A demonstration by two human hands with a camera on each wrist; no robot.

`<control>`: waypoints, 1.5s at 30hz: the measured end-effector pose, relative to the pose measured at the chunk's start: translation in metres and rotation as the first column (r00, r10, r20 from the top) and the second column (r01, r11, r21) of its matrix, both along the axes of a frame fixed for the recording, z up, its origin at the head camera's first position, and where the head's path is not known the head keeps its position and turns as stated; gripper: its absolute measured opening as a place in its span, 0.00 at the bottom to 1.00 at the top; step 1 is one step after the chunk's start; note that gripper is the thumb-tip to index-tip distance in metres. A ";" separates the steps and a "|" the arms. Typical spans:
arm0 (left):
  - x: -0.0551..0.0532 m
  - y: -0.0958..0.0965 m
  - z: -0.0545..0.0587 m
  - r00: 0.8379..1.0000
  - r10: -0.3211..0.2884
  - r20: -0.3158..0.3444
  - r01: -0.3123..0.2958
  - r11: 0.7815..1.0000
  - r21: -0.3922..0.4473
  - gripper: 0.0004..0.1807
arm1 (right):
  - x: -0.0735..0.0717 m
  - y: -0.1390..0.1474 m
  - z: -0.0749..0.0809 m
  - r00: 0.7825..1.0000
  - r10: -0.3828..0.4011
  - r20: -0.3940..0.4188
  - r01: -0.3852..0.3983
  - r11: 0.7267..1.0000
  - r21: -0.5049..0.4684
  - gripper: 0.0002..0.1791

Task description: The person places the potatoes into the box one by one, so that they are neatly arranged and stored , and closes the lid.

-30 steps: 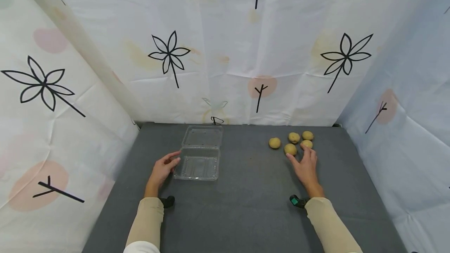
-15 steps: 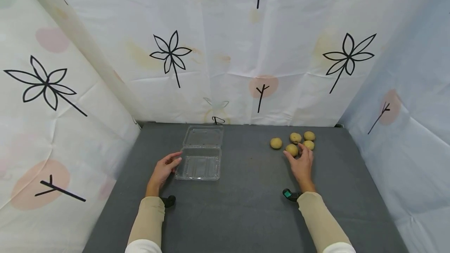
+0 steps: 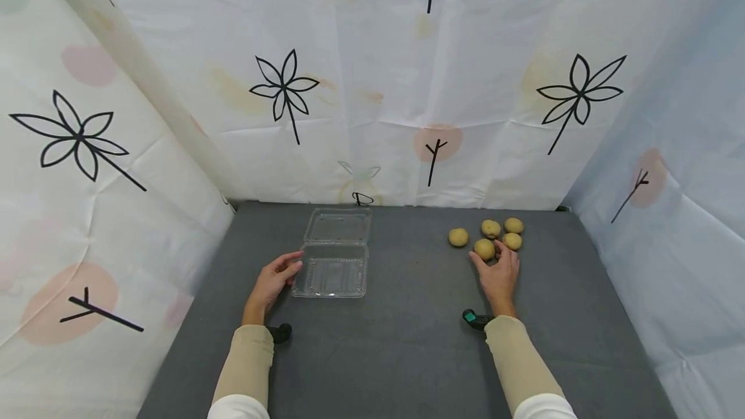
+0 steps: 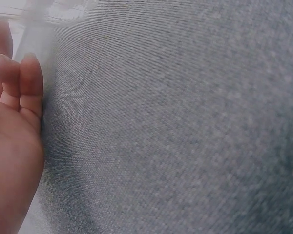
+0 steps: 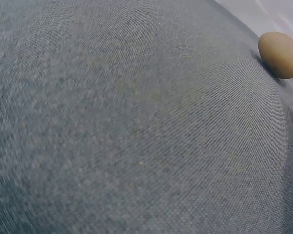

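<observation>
My left hand (image 3: 272, 284) is at the left side of a clear plastic clamshell box (image 3: 330, 270), whose lid lies back behind it. In the left wrist view the fingers (image 4: 31, 80) are loosely bent, one tip at the rim of the box (image 4: 63, 12). On the right, my right hand (image 3: 499, 277) has thumb and index finger at opposite sides of a small yellow potato (image 3: 484, 249), which rests on the table. The right wrist view shows a potato (image 5: 280, 55) on the cloth, with only a sliver of the hand at the edge.
A lone potato (image 3: 458, 237) lies left of the held one. Behind it and to its right are more potatoes: one (image 3: 491, 229), another (image 3: 513, 225) and a third (image 3: 511, 241). Grey cloth covers the table (image 3: 401, 341). Printed curtains (image 3: 372, 83) stand around the back and sides.
My right hand has shifted slightly left, its index finger leaving the right-hand potato for the side of the front one. The left hand and box have stayed in place.
</observation>
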State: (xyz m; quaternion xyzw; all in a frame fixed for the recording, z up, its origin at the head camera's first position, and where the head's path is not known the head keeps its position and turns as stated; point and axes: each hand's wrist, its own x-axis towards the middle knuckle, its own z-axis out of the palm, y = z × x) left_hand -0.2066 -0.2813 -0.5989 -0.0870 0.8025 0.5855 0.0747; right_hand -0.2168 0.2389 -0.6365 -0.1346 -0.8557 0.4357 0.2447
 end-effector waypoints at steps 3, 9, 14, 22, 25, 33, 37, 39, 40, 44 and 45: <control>0.000 0.000 0.000 1.000 -0.006 -0.004 0.006 1.000 -0.008 0.26 | 0.001 -0.001 0.000 1.000 -0.010 0.005 0.009 1.000 0.016 0.39; 0.000 -0.001 -0.002 1.000 0.009 -0.001 -0.009 1.000 -0.017 0.26 | 0.000 -0.001 0.002 1.000 0.016 0.009 -0.016 0.999 0.049 0.37; 0.000 -0.001 -0.004 1.000 0.014 0.012 -0.014 1.000 -0.013 0.26 | 0.000 0.001 0.001 1.000 0.024 -0.010 -0.024 0.997 0.067 0.35; -0.002 0.000 -0.005 1.000 0.011 0.021 -0.011 1.000 -0.004 0.26 | 0.002 0.003 -0.002 0.999 0.021 -0.041 -0.018 0.997 0.069 0.33; -0.003 -0.001 -0.006 1.000 0.002 0.016 -0.002 1.000 -0.005 0.27 | 0.002 0.002 -0.001 0.999 0.018 -0.034 -0.016 0.997 0.070 0.33; -0.002 -0.002 -0.006 1.000 0.004 0.014 -0.004 1.000 0.005 0.27 | 0.002 -0.001 0.003 0.999 0.028 -0.028 -0.027 0.999 0.045 0.31; -0.001 -0.001 -0.008 1.000 0.009 0.012 -0.009 1.000 0.002 0.26 | 0.004 -0.001 0.005 0.998 0.044 -0.040 -0.044 0.999 0.009 0.31; -0.001 -0.001 -0.007 1.000 0.015 0.013 -0.015 1.000 0.007 0.26 | 0.005 -0.001 0.006 0.998 0.052 -0.034 -0.052 0.999 -0.005 0.31; -0.001 -0.001 -0.006 1.000 0.017 0.014 -0.017 1.000 0.011 0.26 | 0.005 -0.001 0.007 0.998 0.057 -0.026 -0.057 0.998 -0.013 0.31; 0.000 -0.001 -0.003 1.000 0.015 0.019 -0.016 1.000 0.012 0.25 | 0.007 0.000 0.010 0.997 0.074 0.013 -0.073 0.996 -0.051 0.32; 0.000 -0.001 -0.003 1.000 0.015 0.020 -0.015 1.000 0.011 0.25 | 0.007 0.000 0.011 0.997 0.078 0.020 -0.077 0.995 -0.058 0.32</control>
